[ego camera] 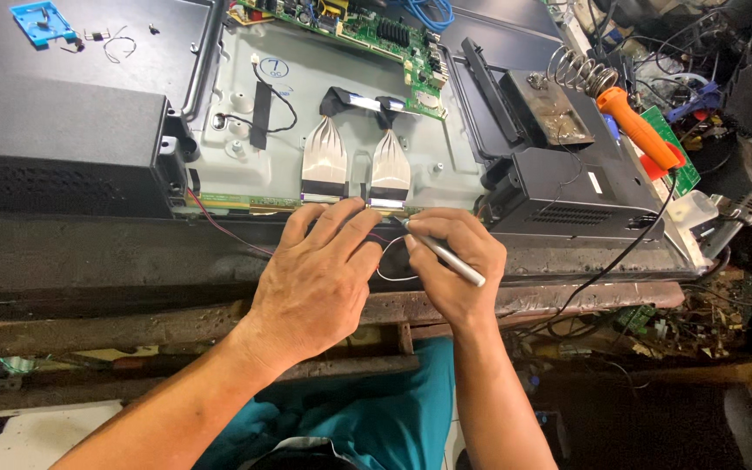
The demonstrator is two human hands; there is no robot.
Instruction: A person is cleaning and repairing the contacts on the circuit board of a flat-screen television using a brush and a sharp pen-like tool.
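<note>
- Metal probe (446, 255): gripped pen-style in my right hand (450, 261), tip at the panel's lower-edge board strip (245, 202).
- Left hand (319, 278): palm down, fingers loosely curled, fingertips resting beside the ribbon cables (324, 161).

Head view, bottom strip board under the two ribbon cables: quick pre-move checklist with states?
1. Right hand grips the slim metal tool like a pen: ok.
2. Tool tip on the strip board edge near the right ribbon cable: cannot tell, fingers hide the contact.
3. Left hand rests flat beside it, bracing: ok.
4. Both ribbon cables seated at their lower ends: cannot tell.
5. Thin white wire loops under the hands, near the tip: not ok.
6. Orange soldering iron parked by its coil stand, away from the hands: ok.
</note>
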